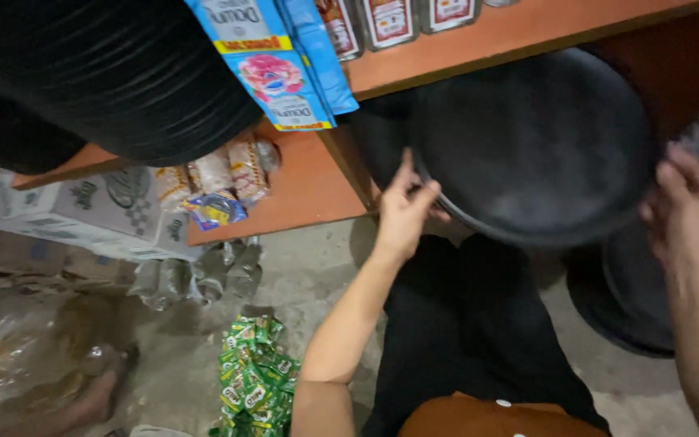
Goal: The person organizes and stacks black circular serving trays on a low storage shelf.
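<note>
A large round black pan [535, 146] is held up in front of an orange wooden shelf. My left hand [404, 212] grips its left rim, thumb up against the edge. My right hand [687, 209] holds the right rim, fingers curled over it. Below the pan, more round black pans [633, 299] lie stacked on the concrete floor at the right. A black cloth or bag [463, 324] hangs beneath the pan, between my arms.
A stack of black pans [123, 81] fills the upper left. Blue packets [277, 61] hang from the orange shelf [309, 182]. Snack packs [220, 182], a cardboard box [82, 210], green sachets [256, 380] and plastic bags [34, 364] sit around the floor. Bottles [390, 20] stand on top.
</note>
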